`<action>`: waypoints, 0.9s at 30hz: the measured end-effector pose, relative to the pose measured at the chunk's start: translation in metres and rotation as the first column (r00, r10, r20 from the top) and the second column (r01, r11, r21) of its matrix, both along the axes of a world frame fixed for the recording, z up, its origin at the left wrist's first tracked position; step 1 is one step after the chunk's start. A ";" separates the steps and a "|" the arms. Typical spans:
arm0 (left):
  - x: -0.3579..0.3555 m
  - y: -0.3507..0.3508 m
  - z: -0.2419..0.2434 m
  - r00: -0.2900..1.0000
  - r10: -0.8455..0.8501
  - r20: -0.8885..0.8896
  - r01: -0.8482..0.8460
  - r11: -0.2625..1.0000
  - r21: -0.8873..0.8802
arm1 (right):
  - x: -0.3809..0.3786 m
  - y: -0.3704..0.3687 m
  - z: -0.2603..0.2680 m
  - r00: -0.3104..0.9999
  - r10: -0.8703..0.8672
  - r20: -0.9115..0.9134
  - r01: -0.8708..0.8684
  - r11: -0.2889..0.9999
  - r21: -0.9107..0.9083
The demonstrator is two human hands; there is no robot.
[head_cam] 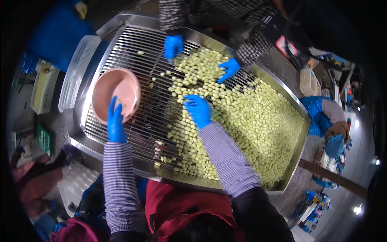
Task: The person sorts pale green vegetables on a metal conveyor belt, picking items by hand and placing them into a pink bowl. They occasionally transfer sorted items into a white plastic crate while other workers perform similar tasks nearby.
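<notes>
My left hand [116, 122], in a blue glove, reaches over the near rim of a pink plastic bowl [99, 96] with its fingers apart. Small pale bits show by the fingertips; they look to lie in the bowl. The bowl rests on the bar grate [145, 90] of a steel sorting table. My right hand [199, 109], also blue-gloved and a little blurred, is curled at the left edge of a heap of loose green grapes [257, 130]. Whether it has a grape in its fingers is hidden.
Across the table a co-worker's two blue-gloved hands [173, 47] work at the far grapes. A steel rim [291, 166] borders the table. At the left stand a white perforated crate [79, 72] and a bin of green produce [42, 89]. Another person [329, 121] bends at the right.
</notes>
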State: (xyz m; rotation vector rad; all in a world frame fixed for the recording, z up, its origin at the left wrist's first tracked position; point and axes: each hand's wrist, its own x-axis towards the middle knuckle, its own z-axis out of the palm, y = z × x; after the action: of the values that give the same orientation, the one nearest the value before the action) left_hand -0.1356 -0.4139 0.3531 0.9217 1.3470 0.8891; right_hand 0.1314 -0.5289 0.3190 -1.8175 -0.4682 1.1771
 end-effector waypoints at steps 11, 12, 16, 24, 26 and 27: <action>-0.138 0.048 -0.172 0.950 0.300 -0.086 -0.310 0.886 -0.345 | -0.183 0.038 -0.024 0.906 -0.043 0.421 -0.084 0.957 0.278; -0.123 0.043 -0.172 0.959 0.278 0.046 -0.233 0.875 -0.425 | -0.173 0.010 -0.037 0.894 -0.086 0.441 -0.059 0.950 0.306; -0.142 0.048 -0.184 0.957 0.189 0.219 -0.068 0.883 -0.464 | -0.100 -0.110 -0.045 0.911 -0.401 0.102 0.389 0.914 0.113; -0.098 -0.025 -0.129 0.976 0.113 0.184 -0.013 0.881 -0.473 | 0.024 -0.238 -0.062 0.640 0.022 0.768 0.217 0.954 -0.209; -0.095 -0.034 -0.131 0.974 0.102 0.202 0.006 0.881 -0.473 | -0.006 -0.251 -0.058 0.577 0.183 0.796 0.024 0.970 -0.241; -0.096 -0.038 -0.134 0.978 0.104 0.179 -0.007 0.881 -0.473 | -0.015 -0.252 -0.052 0.619 0.176 0.765 -0.015 0.977 -0.213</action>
State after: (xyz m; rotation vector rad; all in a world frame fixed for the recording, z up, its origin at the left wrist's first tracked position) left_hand -0.2319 -0.4514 0.2195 0.4051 1.3362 0.6320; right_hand 0.1164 -0.7806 0.2671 -2.4681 -0.9865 0.4111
